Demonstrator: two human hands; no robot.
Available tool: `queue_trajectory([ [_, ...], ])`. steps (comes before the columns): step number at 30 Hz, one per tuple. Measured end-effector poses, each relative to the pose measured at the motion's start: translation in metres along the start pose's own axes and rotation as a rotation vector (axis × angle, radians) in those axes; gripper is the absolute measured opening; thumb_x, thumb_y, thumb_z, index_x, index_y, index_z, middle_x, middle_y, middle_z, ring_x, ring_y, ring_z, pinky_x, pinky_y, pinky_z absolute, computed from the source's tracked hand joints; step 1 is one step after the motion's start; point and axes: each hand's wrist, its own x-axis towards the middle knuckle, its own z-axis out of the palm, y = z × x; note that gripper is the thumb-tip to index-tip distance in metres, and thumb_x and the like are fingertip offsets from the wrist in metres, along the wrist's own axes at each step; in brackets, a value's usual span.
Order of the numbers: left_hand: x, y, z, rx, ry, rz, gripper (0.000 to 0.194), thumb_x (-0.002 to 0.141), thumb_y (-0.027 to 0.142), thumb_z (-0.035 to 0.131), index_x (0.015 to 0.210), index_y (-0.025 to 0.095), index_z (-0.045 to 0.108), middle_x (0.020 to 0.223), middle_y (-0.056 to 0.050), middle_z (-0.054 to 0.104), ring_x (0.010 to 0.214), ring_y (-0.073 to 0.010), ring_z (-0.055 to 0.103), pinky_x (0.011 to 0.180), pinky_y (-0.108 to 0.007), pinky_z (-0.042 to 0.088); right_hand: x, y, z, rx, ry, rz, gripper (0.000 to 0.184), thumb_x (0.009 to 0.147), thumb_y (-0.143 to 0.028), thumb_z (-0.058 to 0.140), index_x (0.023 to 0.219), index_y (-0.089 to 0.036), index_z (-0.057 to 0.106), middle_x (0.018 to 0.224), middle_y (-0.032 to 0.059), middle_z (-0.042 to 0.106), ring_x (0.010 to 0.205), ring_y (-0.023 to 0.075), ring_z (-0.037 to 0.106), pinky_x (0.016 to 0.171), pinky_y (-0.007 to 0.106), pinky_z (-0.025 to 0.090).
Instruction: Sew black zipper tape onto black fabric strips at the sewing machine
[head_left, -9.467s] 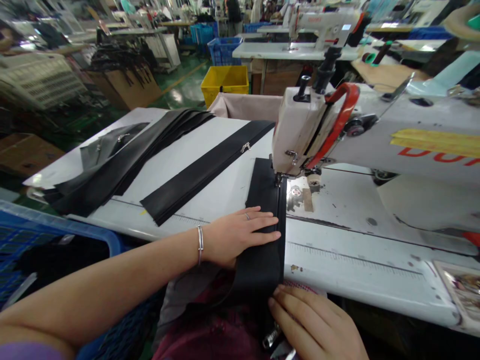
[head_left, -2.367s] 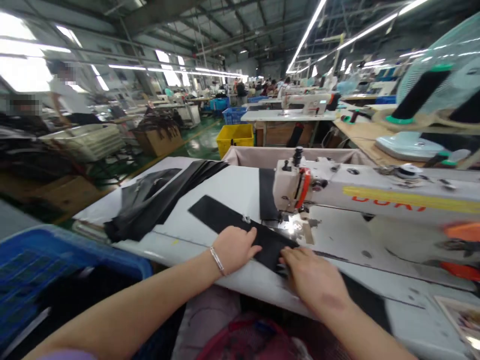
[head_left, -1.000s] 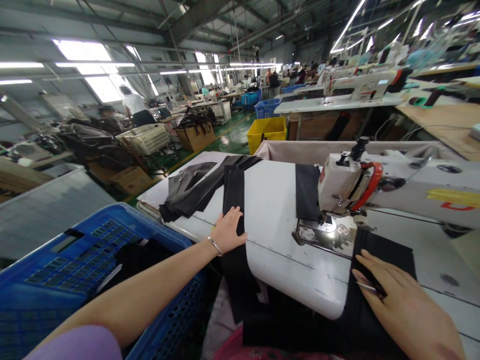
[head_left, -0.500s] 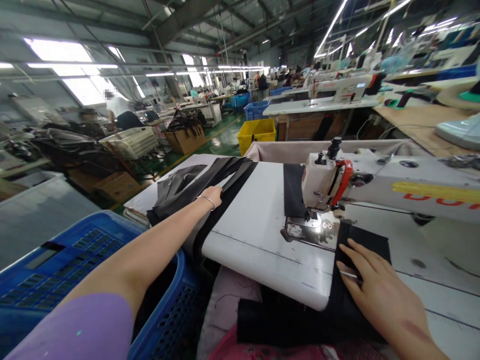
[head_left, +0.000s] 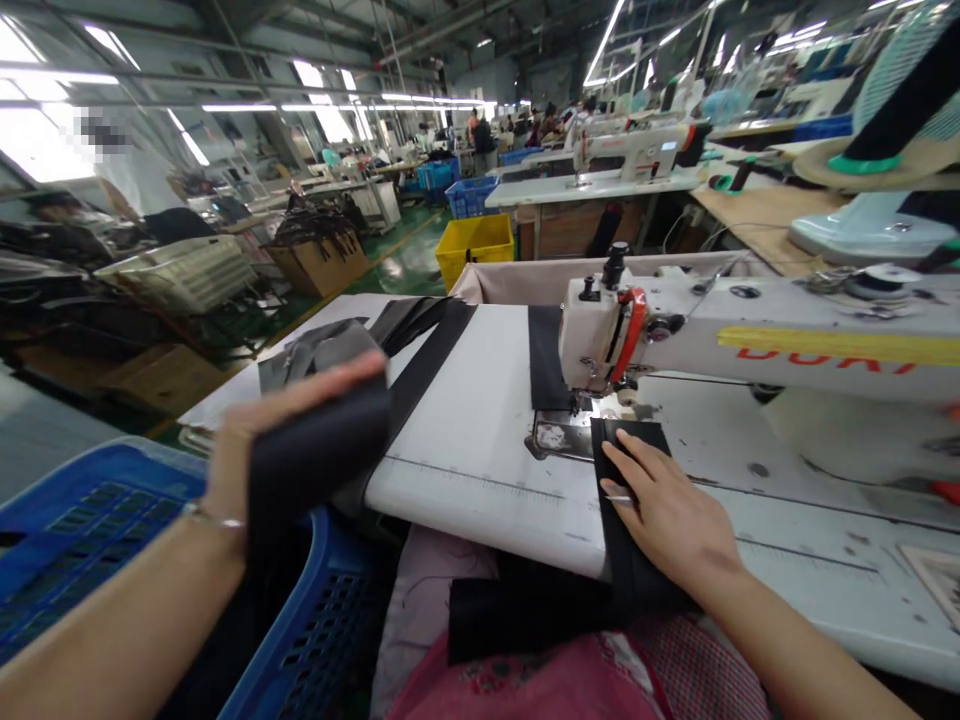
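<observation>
Blurred by motion, my left hand [head_left: 300, 400] is raised above the blue basket [head_left: 322, 580] with a black fabric strip [head_left: 322, 440] in its grasp. The strip hangs down toward the basket; its lower end is hard to make out. My right hand [head_left: 667, 510] lies with fingers stretched out on another black fabric piece [head_left: 611, 530], which drapes over the table's front edge. A thin pale line crosses one of its fingers. Just beyond these fingers stands the sewing machine head [head_left: 600, 335], with a further black piece [head_left: 547, 350] flat beside its needle area.
Dark strips [head_left: 409, 320] lie at the left of the white sewing table [head_left: 465, 400]. A yellow crate [head_left: 474, 248] stands behind it. Cardboard boxes [head_left: 319, 262], a fan base [head_left: 870, 228] and a person at the far left are around.
My left hand has left the pile of strips and moved left and toward me, bringing a black strip along. My right hand stays on its fabric. The view has shifted to the right.
</observation>
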Motion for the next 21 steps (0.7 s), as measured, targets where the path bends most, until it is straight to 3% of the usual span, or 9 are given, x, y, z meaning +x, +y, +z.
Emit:
queue_trajectory([
  [1,-0.014,0.007,0.025,-0.088,-0.141,0.098,0.044,0.093,0.023,0.04,0.129,0.047,0.045,0.137,0.018,0.049,0.126,-0.0157,0.05,0.109,-0.039,0.043,0.002,-0.003,0.0,-0.006,-0.015,-0.017,0.048,0.094,-0.039,0.041,0.139,-0.023,0.044,0.145,0.0054,0.044,0.13,0.0237,0.041,0.102,0.042,0.042],
  [3,-0.037,0.014,0.072,-0.219,-0.565,0.414,0.053,0.09,0.014,0.036,0.132,0.043,0.047,0.144,0.011,0.043,0.136,-0.0192,0.038,0.116,-0.046,0.03,0.007,-0.007,-0.001,-0.005,-0.044,-0.068,0.048,0.095,-0.038,0.041,0.14,-0.023,0.042,0.145,0.0043,0.044,0.131,0.0223,0.04,0.104,0.041,0.041],
  [5,-0.048,0.016,0.106,-0.1,-0.788,0.591,0.058,0.086,0.017,0.044,0.14,0.039,0.04,0.153,0.004,0.028,0.143,-0.0267,0.023,0.118,-0.055,0.017,0.012,-0.006,-0.003,-0.004,-0.072,-0.114,0.047,0.096,-0.036,0.04,0.141,-0.023,0.042,0.144,0.0032,0.045,0.13,0.0215,0.041,0.104,0.04,0.041],
  [7,-0.046,0.011,0.126,0.059,-0.789,0.598,0.07,0.08,0.029,0.057,0.145,0.035,0.032,0.156,-0.003,0.019,0.143,-0.0341,0.017,0.116,-0.06,0.012,0.02,-0.002,-0.005,0.0,-0.097,-0.15,0.045,0.096,-0.034,0.038,0.139,-0.024,0.044,0.142,0.0025,0.047,0.128,0.0214,0.042,0.101,0.04,0.043],
  [10,-0.02,-0.008,0.138,0.17,-0.612,0.457,0.083,0.074,0.036,0.066,0.148,0.028,0.028,0.155,-0.011,0.021,0.14,-0.0367,0.021,0.114,-0.057,0.019,0.03,0.004,-0.007,0.02,-0.108,-0.185,0.042,0.096,-0.034,0.039,0.136,-0.026,0.048,0.14,0.0021,0.049,0.126,0.0216,0.044,0.097,0.04,0.047],
  [12,0.006,-0.025,0.142,0.191,-0.496,0.385,0.073,0.079,0.028,0.062,0.146,0.024,0.034,0.15,-0.014,0.03,0.135,-0.0338,0.031,0.111,-0.054,0.025,0.035,0.006,-0.006,0.033,-0.095,-0.188,0.04,0.096,-0.034,0.04,0.134,-0.026,0.049,0.14,0.0018,0.048,0.127,0.0215,0.044,0.098,0.041,0.047],
  [15,0.041,-0.048,0.15,0.11,-0.421,0.376,0.051,0.086,0.019,0.052,0.136,0.025,0.049,0.136,-0.011,0.046,0.12,-0.0259,0.046,0.105,-0.047,0.035,0.036,0.007,-0.004,0.043,-0.079,-0.176,0.039,0.096,-0.035,0.04,0.133,-0.027,0.05,0.141,0.0003,0.048,0.128,0.0208,0.043,0.099,0.041,0.046],
  [18,0.059,-0.053,0.161,-0.036,-0.472,0.509,0.043,0.09,0.024,0.051,0.133,0.028,0.052,0.132,-0.008,0.051,0.122,-0.0237,0.045,0.106,-0.044,0.035,0.033,0.005,-0.003,0.047,-0.074,-0.151,0.039,0.096,-0.036,0.041,0.132,-0.027,0.05,0.141,-0.0002,0.048,0.128,0.0203,0.043,0.099,0.04,0.046],
  [21,0.066,-0.044,0.171,-0.035,-0.575,0.647,0.054,0.087,0.032,0.058,0.139,0.029,0.045,0.146,-0.008,0.039,0.137,-0.029,0.03,0.112,-0.049,0.025,0.032,0.004,-0.004,0.05,-0.082,-0.141,0.039,0.096,-0.036,0.041,0.133,-0.028,0.05,0.141,-0.0003,0.048,0.128,0.0201,0.043,0.1,0.04,0.046],
])
